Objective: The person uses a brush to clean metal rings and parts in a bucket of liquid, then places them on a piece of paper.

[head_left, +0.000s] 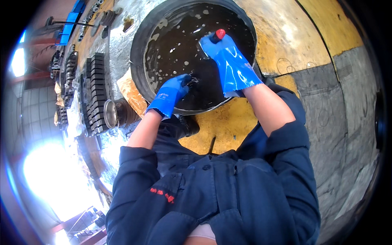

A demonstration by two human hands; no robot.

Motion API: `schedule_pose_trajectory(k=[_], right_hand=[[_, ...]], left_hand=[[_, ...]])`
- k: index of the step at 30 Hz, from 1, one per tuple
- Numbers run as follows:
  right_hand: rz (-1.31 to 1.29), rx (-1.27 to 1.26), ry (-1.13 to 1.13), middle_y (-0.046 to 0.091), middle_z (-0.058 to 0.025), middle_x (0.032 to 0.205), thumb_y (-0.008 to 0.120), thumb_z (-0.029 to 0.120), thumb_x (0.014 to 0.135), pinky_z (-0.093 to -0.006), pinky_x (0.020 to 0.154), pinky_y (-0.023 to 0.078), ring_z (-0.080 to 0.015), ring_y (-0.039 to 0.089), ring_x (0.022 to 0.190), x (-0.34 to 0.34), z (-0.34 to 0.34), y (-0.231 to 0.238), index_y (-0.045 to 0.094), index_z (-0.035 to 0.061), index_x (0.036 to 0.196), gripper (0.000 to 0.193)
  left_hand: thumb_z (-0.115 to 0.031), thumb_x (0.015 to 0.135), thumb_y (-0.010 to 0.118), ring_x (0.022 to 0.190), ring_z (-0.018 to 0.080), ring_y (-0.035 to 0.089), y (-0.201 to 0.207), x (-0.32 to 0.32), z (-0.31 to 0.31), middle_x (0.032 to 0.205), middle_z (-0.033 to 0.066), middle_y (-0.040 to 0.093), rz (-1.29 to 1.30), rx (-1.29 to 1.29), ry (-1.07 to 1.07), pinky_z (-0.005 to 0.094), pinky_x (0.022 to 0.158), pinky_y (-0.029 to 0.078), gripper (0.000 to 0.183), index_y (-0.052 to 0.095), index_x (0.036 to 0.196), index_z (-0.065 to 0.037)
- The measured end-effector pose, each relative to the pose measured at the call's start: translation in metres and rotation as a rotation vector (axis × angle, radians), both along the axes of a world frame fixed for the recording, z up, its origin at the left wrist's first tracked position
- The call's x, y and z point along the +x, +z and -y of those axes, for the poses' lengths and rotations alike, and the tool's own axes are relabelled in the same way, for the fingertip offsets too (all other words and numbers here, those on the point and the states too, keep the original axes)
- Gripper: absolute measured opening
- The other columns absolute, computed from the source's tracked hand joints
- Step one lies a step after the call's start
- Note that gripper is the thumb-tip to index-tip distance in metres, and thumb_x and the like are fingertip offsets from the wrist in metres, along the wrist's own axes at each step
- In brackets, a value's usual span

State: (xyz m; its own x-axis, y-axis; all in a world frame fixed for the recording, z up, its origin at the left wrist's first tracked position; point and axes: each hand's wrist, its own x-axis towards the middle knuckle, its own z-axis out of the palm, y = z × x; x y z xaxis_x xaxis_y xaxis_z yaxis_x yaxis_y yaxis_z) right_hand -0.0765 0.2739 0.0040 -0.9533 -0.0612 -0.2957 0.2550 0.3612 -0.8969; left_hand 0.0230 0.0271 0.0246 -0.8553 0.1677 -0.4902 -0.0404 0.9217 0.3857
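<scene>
A large round black tub [139, 61] of dark, murky liquid stands before me, with pale flecks of foam floating on it. My right hand [222, 51], in a blue rubber glove, is closed round a black handle with a red end [220, 34] over the tub. The working end of this tool does not show. Lower and to the left, my left hand [173, 90], also gloved in blue, has its fingers closed on a small dark wet part [193, 81] at the liquid's surface. Its kind cannot be made out.
Left of the tub are a brown paper-like bag [131, 92], a round metal can-like piece [110, 114] and a row of dark ribbed metal parts [97, 87]. A blue tray [69, 28] lies farther off. Yellow floor plates [286, 24] border grey flooring [322, 98] at right.
</scene>
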Motion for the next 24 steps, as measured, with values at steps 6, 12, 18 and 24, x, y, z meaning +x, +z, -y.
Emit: schedule_pose_trajectory(k=[6,12,18,24], right_hand=[[0.190,0.129,0.171,0.081,-0.0247,0.119,0.073,0.046,0.095,-0.0510,0.102,0.060,-0.0467,0.076,0.118,0.012,0.009,-0.010,0.083,0.0064,0.122,0.049],[0.038,-0.251,0.154,0.084,-0.0123,0.095,0.077,0.036,0.100,-0.0369,0.087,0.061,-0.0200,0.079,0.089,0.013,0.033,0.028,0.084,0.0025,0.110,0.036],[-0.265,-0.502,0.402,0.083,-0.0077,0.097,0.077,0.031,0.102,-0.0324,0.089,0.062,-0.0134,0.077,0.089,0.040,0.073,0.033,0.083,0.0072,0.114,0.028],[0.102,-0.265,0.215,0.086,-0.0137,0.104,0.077,0.041,0.101,-0.0390,0.093,0.061,-0.0271,0.083,0.103,0.014,0.056,-0.005,0.085,0.0095,0.116,0.036]], left_hand=[[-0.019,0.105,0.078,0.119,0.0191,0.077,0.026,0.006,0.054,0.133,0.0090,0.081,0.177,0.742,0.719,0.0353,0.100,0.060,0.046,0.071,0.146,-0.001],[-0.019,0.104,0.082,0.110,0.0158,0.078,0.055,0.016,0.043,0.124,0.0052,0.083,0.055,0.945,0.787,0.0318,0.093,0.061,0.035,0.076,0.137,-0.006],[-0.009,0.107,0.069,0.118,0.0238,0.078,0.012,0.008,0.050,0.128,0.0115,0.082,0.080,1.277,0.606,0.0344,0.101,0.061,0.035,0.074,0.141,-0.002],[-0.018,0.105,0.076,0.110,0.0185,0.076,0.015,0.001,0.023,0.123,0.0082,0.082,0.001,0.962,0.782,0.0345,0.094,0.058,0.036,0.075,0.138,-0.003]])
